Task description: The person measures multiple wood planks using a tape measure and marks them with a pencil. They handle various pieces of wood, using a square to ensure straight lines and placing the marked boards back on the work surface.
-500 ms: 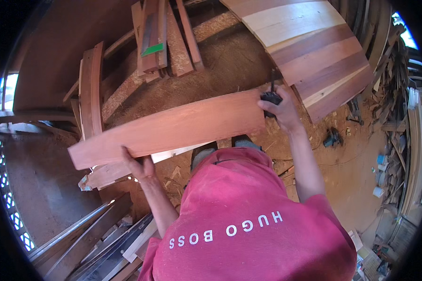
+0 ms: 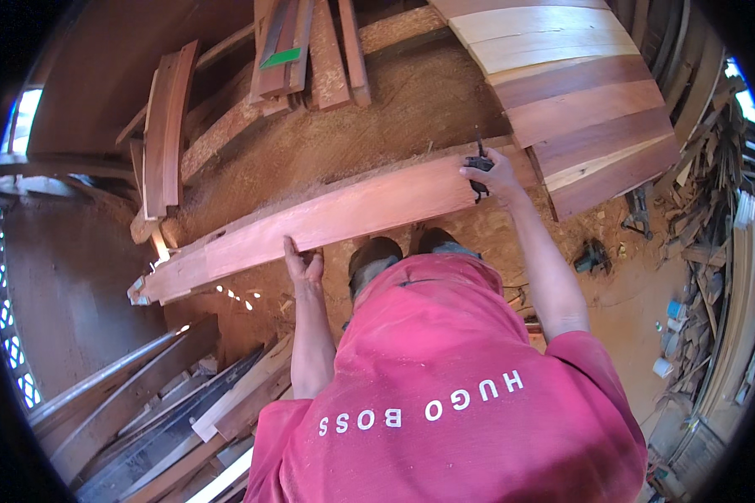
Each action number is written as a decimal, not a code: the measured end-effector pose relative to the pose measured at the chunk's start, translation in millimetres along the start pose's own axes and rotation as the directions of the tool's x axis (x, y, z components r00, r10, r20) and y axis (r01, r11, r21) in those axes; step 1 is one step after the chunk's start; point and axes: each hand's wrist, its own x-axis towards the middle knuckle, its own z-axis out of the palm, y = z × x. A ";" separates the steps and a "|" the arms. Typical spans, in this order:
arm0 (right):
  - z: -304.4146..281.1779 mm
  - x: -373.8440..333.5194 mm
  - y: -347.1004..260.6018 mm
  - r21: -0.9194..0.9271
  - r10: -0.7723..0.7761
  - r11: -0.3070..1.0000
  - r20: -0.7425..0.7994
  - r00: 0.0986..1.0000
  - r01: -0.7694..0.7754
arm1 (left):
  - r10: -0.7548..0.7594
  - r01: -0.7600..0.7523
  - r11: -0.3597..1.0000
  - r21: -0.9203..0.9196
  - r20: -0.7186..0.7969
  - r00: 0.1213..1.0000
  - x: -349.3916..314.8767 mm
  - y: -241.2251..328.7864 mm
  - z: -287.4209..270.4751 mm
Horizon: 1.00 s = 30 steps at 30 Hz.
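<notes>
A long reddish plank [image 2: 352, 205] lies slanted across in front of me, over a longer beam whose left end [image 2: 168, 278] sticks out past it. My left hand [image 2: 306, 264] is closed on its near edge, one digit over the top and the others partly hidden at the edge. At the right end my right hand [image 2: 502, 178] is closed around a small black tool [image 2: 478, 173] with a thin rod pointing up. The tool sits at the end of the plank; its exact kind is hard to make out.
A panel of joined light and dark boards [image 2: 579, 101] stands at the far right. Stacked planks [image 2: 289, 59] and upright boards [image 2: 166, 134] lie beyond the beam. Timber offcuts [image 2: 184, 419] fill the near left. A dark power tool [image 2: 594, 256] sits on the dusty floor at right.
The plank has come down onto the beam, its left end shifting to the right in view. My left hand has moved right with it. My right hand keeps the black tool at the right end.
</notes>
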 end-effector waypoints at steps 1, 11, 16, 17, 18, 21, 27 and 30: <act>1.2 -2.5 -0.2 0.037 -0.017 0.999 -0.007 1.000 0.017 | 0.012 -0.012 1.000 -0.005 -0.009 1.000 1.0 -2.0 -0.1; 8.3 12.3 9.5 -0.131 -0.054 0.990 -0.006 0.999 0.053 | -0.184 0.151 0.823 0.548 0.006 0.983 -13.9 28.0 -14.7; 6.3 12.6 -0.6 -0.233 -0.062 0.970 0.021 0.998 0.065 | 0.220 -0.077 -0.208 0.975 0.123 0.968 -39.5 65.9 -0.7; 4.1 7.9 -6.7 -0.289 -0.052 0.955 0.033 0.998 0.060 | 0.206 -0.080 -0.217 0.973 0.126 0.970 -40.6 65.8 5.7; -6.9 8.0 2.1 -0.286 -0.045 0.957 0.003 0.999 0.044 | 0.238 -0.143 -0.386 0.911 0.248 0.939 -48.6 64.6 28.1; -27.3 10.9 14.1 -0.471 -0.282 0.866 -0.178 0.943 0.170 | 0.113 -0.334 -0.721 0.607 0.578 0.808 -47.4 52.4 52.6; -49.3 -56.0 2.4 -0.632 -0.236 0.775 -0.265 0.935 0.016 | -0.397 -0.467 -0.884 0.028 0.482 0.781 -17.7 29.7 97.5; -38.9 -74.0 0.0 -0.579 -0.221 0.814 -0.367 0.904 -0.037 | -0.515 -0.544 -0.837 -0.060 0.427 0.744 3.7 22.8 103.9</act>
